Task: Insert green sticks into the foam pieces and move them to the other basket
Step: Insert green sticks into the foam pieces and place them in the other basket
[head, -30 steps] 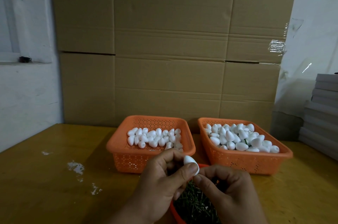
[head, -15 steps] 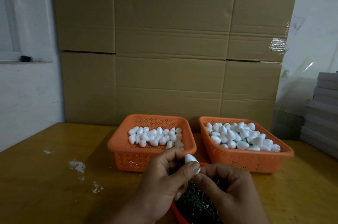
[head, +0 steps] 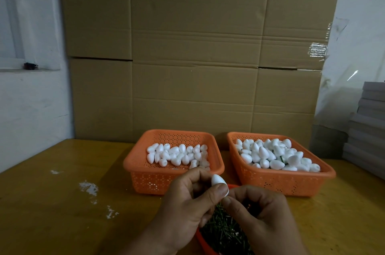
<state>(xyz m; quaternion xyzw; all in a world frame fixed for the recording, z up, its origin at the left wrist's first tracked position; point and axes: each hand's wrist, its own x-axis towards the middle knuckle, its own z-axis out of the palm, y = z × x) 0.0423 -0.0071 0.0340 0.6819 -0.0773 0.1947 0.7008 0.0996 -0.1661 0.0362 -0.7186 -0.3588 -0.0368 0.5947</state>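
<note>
Between left-hand fingers (head: 216, 193) sits a foam piece (head: 219, 181).

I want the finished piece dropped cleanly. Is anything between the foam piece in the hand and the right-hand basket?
Nothing visible is. The foam piece, pinched by the left hand, sits just in front of the right basket; only that basket's near rim lies between.

left basket (head: 133, 166) beside right basket (head: 330, 173) on table (head: 52, 202) | stick tray (head: 203, 243) nearer | boxes (head: 193, 56) behind
</note>
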